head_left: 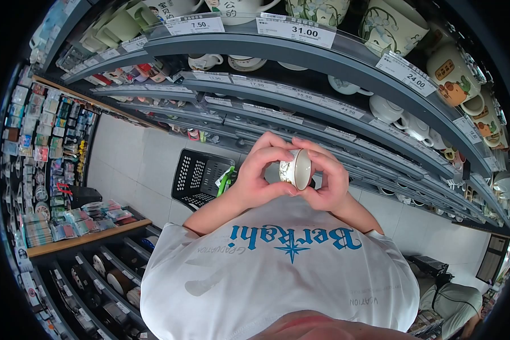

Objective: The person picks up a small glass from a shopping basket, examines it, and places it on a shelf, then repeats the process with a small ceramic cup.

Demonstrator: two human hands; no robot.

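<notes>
A small white cup [304, 170] with a dark pattern on its outside is held in front of my chest, tipped sideways so its pale inside shows. My left hand [257, 177] grips it from the left, fingers and thumb curved around the patterned wall. On the other side, my right hand [330, 178] has its fingers at the rim and its thumb below. Both hands are closed on the same cup. Part of the wall is hidden behind the fingers.
Grey shelves [232, 44] of mugs and teapots with price tags curve ahead. A black basket [181, 177] containing a green item [226, 180] is beyond my left forearm. Packaged goods [76, 224] lie on a display at left. Another person [459, 306] is at lower right.
</notes>
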